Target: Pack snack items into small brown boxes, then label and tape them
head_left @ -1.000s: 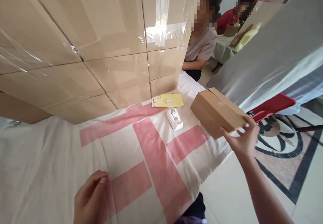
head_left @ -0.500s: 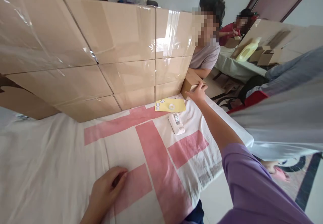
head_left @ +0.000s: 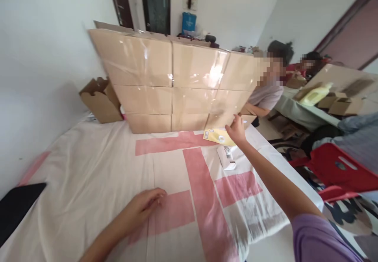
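Note:
My right hand [head_left: 237, 131] is stretched out to the far right of the cloth-covered table, thumb and fingers apart, holding nothing I can see. Just beyond it is a small brown cardboard box [head_left: 248, 121], partly hidden by the hand and close to another person's forearm. Under and beside my wrist lies a yellow card [head_left: 217, 136] with white markings. Nearer to me rests a small white box-shaped item [head_left: 226, 158], its print too blurred to read. My left hand [head_left: 149, 203], fingers loosely curled and empty, hovers over or rests on the cloth near a pink stripe.
A wall of taped cardboard [head_left: 147, 100] stands along the table's far side. Left of it is an open cardboard carton [head_left: 99, 102]. A black flat object [head_left: 20, 207] lies at the left edge. Two people sit beyond; a red chair [head_left: 345, 167] stands at right.
The view has lifted and turned left. My right hand has come off the small cardboard box, which sits farther back beside the other person. My left hand's fingers have straightened slightly.

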Demonstrator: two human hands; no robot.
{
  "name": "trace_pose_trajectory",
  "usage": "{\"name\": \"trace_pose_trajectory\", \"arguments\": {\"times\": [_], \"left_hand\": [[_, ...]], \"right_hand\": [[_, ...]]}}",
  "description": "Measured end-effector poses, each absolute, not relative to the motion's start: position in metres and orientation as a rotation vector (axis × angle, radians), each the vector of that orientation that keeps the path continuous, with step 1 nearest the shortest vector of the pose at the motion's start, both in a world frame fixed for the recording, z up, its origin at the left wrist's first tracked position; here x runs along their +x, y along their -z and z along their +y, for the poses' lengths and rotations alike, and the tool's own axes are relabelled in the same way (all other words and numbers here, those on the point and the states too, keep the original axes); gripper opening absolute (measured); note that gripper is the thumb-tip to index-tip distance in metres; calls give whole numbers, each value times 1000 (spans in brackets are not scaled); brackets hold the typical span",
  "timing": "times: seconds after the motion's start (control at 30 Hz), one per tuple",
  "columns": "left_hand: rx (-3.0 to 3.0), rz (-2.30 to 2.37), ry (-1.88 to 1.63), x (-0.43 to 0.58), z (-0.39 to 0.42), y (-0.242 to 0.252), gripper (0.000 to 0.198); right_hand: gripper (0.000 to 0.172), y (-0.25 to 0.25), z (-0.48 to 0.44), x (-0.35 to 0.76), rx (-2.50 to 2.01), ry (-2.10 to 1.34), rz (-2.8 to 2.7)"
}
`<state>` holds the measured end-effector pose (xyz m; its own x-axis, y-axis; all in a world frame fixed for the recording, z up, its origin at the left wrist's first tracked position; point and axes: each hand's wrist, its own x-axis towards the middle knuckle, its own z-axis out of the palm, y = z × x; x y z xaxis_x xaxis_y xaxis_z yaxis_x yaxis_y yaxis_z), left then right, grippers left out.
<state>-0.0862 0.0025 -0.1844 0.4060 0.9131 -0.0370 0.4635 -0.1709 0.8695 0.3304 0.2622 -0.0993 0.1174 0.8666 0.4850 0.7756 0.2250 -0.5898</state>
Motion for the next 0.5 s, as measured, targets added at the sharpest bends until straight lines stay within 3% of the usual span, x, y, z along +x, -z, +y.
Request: {"name": "trace_pose_trajectory", "arguments": {"times": [0.13,0.23,0.33,0.5], "left_hand": [[1719,1499,-944,-162,53,174,26],[1400,1886,-1271,-221,120,173,54],[1107,2155,-1500,-270,192,177,79],[794,2330,-1648,-335,271,187,52]], "right_hand": [[39,104,236,215,-1239,-393,-2038],[30,111,223,113,-968,-575,-2238],[39,121,225,2,-701,-760,-2303],[67,127,265,-161,-829,-1032,-2061]]}}
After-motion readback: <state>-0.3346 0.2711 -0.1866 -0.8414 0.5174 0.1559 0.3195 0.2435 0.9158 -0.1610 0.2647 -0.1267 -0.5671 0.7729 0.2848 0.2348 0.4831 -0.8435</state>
